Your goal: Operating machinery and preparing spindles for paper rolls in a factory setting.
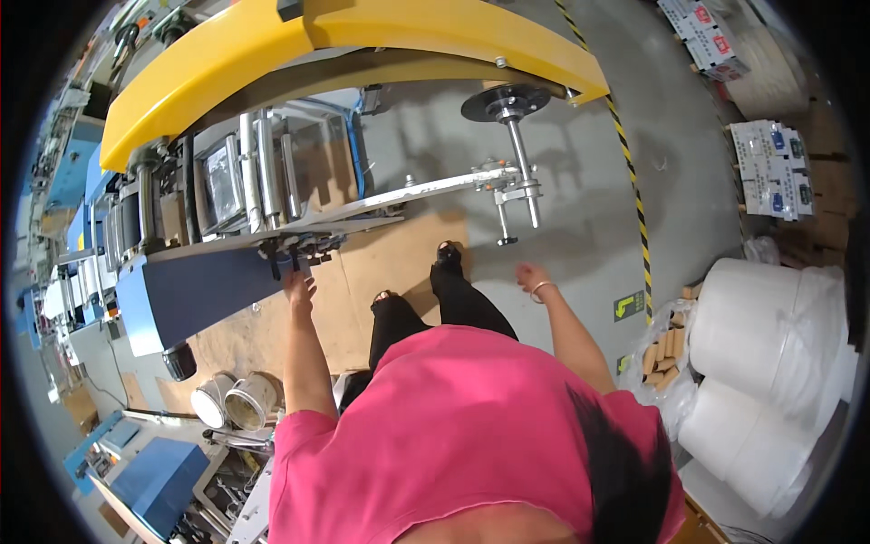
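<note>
My left hand (299,289) is raised at a cluster of black fittings (294,252) on the edge of the blue machine housing (213,288). Its fingers are loosely bent and apart, with the tips at the lowest fitting; whether they touch it is hard to see. On the other side, my right hand (533,277) hangs in the air with relaxed, parted fingers and holds nothing. A bracelet circles that wrist. Beyond it, a bare metal shaft (519,154) with a black disc (505,102) sticks out of the machine's arm.
A curved yellow beam (381,32) spans the far side. Metal rollers (258,168) lie at left. White buckets (213,399) stand on the floor near my left arm. Large white wrapped rolls (748,322) and cardboard tubes (666,349) sit at right, past black-and-yellow floor tape (637,199).
</note>
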Demonstrator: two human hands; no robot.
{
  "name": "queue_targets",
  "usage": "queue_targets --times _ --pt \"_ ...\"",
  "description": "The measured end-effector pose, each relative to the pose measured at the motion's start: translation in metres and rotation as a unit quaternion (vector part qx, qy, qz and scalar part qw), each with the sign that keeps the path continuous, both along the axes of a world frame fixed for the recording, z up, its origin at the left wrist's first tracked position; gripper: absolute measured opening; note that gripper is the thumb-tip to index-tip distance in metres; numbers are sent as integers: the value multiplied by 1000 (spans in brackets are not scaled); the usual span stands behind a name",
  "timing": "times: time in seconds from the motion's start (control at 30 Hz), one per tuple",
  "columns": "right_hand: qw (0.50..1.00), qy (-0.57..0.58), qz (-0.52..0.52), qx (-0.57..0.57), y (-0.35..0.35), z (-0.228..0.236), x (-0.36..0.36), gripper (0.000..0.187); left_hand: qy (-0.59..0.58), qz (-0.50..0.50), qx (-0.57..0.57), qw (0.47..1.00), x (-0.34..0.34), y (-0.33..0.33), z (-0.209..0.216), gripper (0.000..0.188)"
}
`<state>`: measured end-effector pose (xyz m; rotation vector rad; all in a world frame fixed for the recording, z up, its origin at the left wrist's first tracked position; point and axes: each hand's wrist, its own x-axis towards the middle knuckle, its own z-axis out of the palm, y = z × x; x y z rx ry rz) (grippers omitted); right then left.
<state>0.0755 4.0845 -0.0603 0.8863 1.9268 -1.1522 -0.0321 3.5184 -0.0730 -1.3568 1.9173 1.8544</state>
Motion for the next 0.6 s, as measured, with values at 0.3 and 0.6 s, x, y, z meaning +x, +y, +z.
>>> queue_targets --times 0.3,0.6 --pt "967 131 189 106 23 0 -56 27 -68 -416 -527 738 24 -62 -94 42" --pt "979 31 199 30 -18 15 -43 31 -63 -294 -467 832 3 4 -57 68"
